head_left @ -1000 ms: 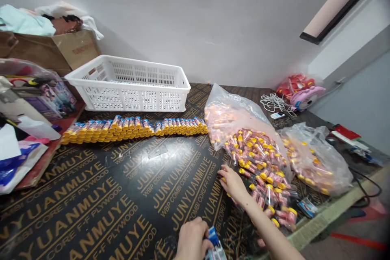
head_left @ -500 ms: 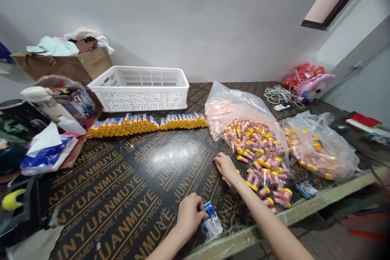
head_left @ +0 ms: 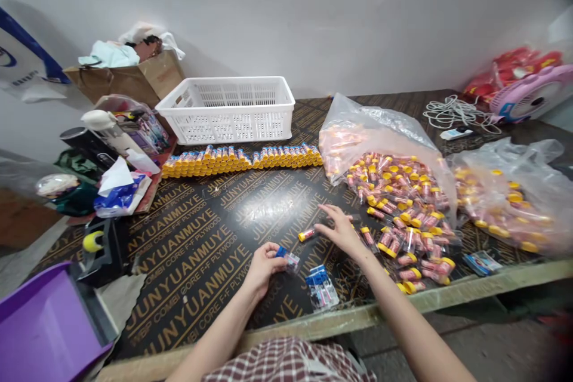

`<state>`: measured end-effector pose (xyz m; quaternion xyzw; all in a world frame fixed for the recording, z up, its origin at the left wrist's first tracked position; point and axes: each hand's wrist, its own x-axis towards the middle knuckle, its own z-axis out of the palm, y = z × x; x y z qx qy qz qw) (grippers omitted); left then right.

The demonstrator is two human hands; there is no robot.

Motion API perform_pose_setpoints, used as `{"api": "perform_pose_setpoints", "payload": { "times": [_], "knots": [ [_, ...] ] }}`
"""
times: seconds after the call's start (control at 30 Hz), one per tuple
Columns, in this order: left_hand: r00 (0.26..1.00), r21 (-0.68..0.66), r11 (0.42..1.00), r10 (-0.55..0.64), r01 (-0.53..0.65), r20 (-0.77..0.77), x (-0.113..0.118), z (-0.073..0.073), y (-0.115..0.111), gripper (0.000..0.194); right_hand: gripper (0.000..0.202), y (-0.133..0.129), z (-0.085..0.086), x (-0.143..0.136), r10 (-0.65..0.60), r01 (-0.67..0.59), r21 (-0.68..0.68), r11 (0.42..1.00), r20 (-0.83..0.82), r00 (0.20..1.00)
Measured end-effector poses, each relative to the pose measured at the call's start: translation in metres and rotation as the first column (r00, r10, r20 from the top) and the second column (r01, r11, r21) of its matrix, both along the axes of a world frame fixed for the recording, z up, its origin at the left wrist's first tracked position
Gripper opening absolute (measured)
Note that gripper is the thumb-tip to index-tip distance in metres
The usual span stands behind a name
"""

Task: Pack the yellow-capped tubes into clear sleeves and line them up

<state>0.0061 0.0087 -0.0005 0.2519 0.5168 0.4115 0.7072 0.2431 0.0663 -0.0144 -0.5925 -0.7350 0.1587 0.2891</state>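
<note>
My left hand pinches a small blue-topped printed label between thumb and fingers, above the table. My right hand has its fingers spread. Just left of its fingertips lies a small yellow-capped tube; I cannot tell whether they touch. Below and between the hands, a stack of blue-and-clear labels rests by the table's front edge. Beside my right forearm spreads a heap of pink tubes with yellow caps, spilling from a clear plastic bag.
Yellow-ended, blue-labelled tubes are stacked in a long row before a white basket. Another bag of tubes lies right, with more labels nearby. A tape dispenser and purple dustpan are left.
My left hand has lifted a label from the stack and moved up and left. My right hand has opened beside a tube now lying apart from the heap. The view has shifted.
</note>
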Motion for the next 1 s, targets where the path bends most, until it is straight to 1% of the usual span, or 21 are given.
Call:
{"api": "perform_pose_setpoints", "payload": {
  "times": [0.03,0.07,0.1,0.2,0.23,0.27,0.33,0.4,0.43,0.5,0.53,0.57,0.63,0.73,0.8,0.87,1.0],
  "knots": [
    [1.000,-0.005,1.000,0.017,-0.017,0.011,-0.003,0.000,0.001,0.034,0.052,-0.003,0.000,-0.008,0.057,-0.057,-0.016,0.998,0.011,0.998],
    [0.999,-0.012,0.999,0.033,-0.033,0.025,-0.005,0.000,0.001,0.032,0.053,-0.006,0.001,-0.015,0.119,-0.118,-0.035,0.992,0.024,0.993],
    [0.998,-0.027,0.999,0.048,-0.047,0.039,-0.008,0.000,0.002,0.029,0.047,-0.008,0.002,-0.023,0.179,-0.177,-0.057,0.983,0.035,0.983],
    [0.992,-0.091,0.991,0.102,-0.095,0.077,-0.013,0.001,0.003,0.023,0.013,-0.013,0.004,-0.038,0.307,-0.300,-0.116,0.947,0.047,0.950],
    [0.990,-0.108,0.988,0.118,-0.109,0.081,-0.015,0.001,0.004,0.023,0.008,-0.014,0.005,-0.041,0.324,-0.316,-0.123,0.941,0.044,0.945],
    [0.988,-0.121,0.985,0.130,-0.120,0.082,-0.017,0.002,0.004,0.022,0.009,-0.015,0.006,-0.043,0.328,-0.321,-0.124,0.939,0.039,0.944],
    [0.985,-0.135,0.981,0.151,-0.139,0.081,-0.021,0.004,0.006,0.021,0.023,-0.020,0.011,-0.046,0.306,-0.302,-0.108,0.947,0.021,0.952],
    [0.979,-0.141,0.975,0.183,-0.170,0.086,-0.024,0.005,0.008,0.020,0.036,-0.030,0.019,-0.049,0.253,-0.257,-0.050,0.965,-0.084,0.964],
    [0.974,-0.142,0.971,0.207,-0.193,0.094,-0.026,0.006,0.010,0.020,0.037,-0.036,0.023,-0.051,0.223,-0.227,-0.005,0.974,-0.168,0.960],
    [0.958,-0.156,0.957,0.264,-0.245,0.116,-0.027,0.007,0.014,0.017,0.030,-0.051,0.033,-0.058,0.172,-0.146,0.102,0.984,-0.326,0.930],
    [0.947,-0.170,0.947,0.296,-0.273,0.127,-0.028,0.008,0.016,0.016,0.026,-0.060,0.037,-0.061,0.154,-0.101,0.159,0.982,-0.370,0.916],
    [0.935,-0.189,0.935,0.328,-0.300,0.136,-0.028,0.009,0.018,0.016,0.024,-0.068,0.041,-0.065,0.144,-0.064,0.215,0.974,-0.379,0.914],
    [0.910,-0.232,0.909,0.386,-0.348,0.151,-0.027,0.010,0.022,0.015,0.029,-0.081,0.044,-0.073,0.140,-0.024,0.318,0.948,-0.348,0.927],
    [0.880,-0.296,0.876,0.442,-0.382,0.172,-0.024,0.012,0.025,0.016,0.044,-0.093,0.040,-0.082,0.176,-0.045,0.423,0.905,-0.278,0.944],
    [0.870,-0.333,0.863,0.455,-0.380,0.188,-0.021,0.013,0.026,0.015,0.050,-0.096,0.035,-0.086,0.205,-0.080,0.449,0.890,-0.238,0.949],
    [0.862,-0.350,0.857,0.464,-0.378,0.204,-0.018,0.014,0.024,0.015,0.052,-0.097,0.030,-0.088,0.232,-0.115,0.454,0.884,-0.212,0.949],
    [0.847,-0.303,0.863,0.478,-0.405,0.231,-0.014,0.014,0.020,0.012,0.051,-0.097,0.026,-0.089,0.273,-0.164,0.453,0.877,-0.188,0.944]
  ]
}}
